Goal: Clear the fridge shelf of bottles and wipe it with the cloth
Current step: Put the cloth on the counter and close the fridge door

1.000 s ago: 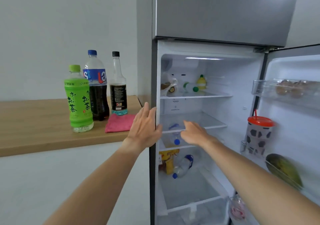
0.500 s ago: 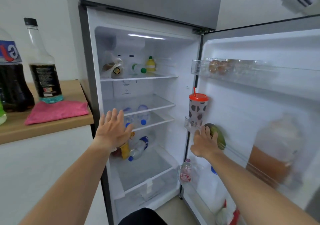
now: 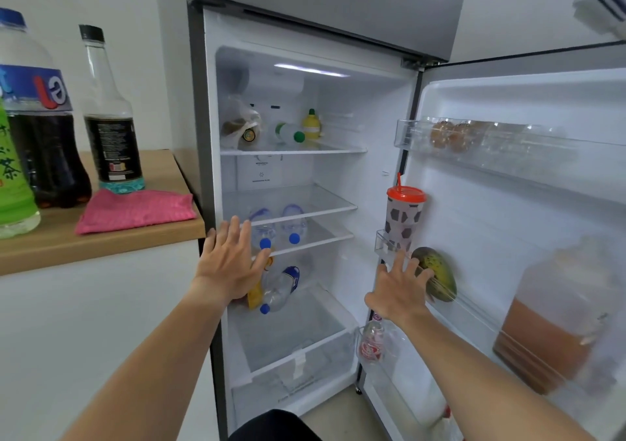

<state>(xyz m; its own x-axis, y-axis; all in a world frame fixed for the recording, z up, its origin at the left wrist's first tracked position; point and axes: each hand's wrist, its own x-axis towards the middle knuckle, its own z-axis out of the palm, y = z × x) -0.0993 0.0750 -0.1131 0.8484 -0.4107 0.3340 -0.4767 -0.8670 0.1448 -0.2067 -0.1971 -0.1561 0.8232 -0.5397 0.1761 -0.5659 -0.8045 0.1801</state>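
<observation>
The fridge stands open. Its middle glass shelf [image 3: 325, 203] is bare; on the shelf below lie two clear bottles with blue caps [image 3: 294, 227]. Another blue-capped bottle [image 3: 279, 291] lies lower down. My left hand [image 3: 230, 264] is open, fingers spread, at the fridge's left edge in front of those bottles. My right hand [image 3: 401, 288] is open against the door's inner rack, next to a green fruit [image 3: 438, 273]. A pink cloth [image 3: 135, 210] lies folded on the wooden counter [image 3: 101, 247], with a green tea bottle [image 3: 13, 183], a cola bottle [image 3: 40, 118] and a dark-labelled bottle [image 3: 111, 122] behind it.
The top shelf holds a yellow bottle [image 3: 311, 125], a green-capped bottle [image 3: 288, 134] and a bag. The door [image 3: 508, 203] carries a red-lidded cup [image 3: 403, 217], eggs [image 3: 450, 134], a brown-liquid jug [image 3: 548, 322] and a small bottle [image 3: 371, 342]. A crisper drawer [image 3: 291, 366] sits at the bottom.
My right hand left the fridge interior and went to the door's inner rack. The view swung right and closer, so the door now shows wide open. My left hand stays at the fridge's left edge.
</observation>
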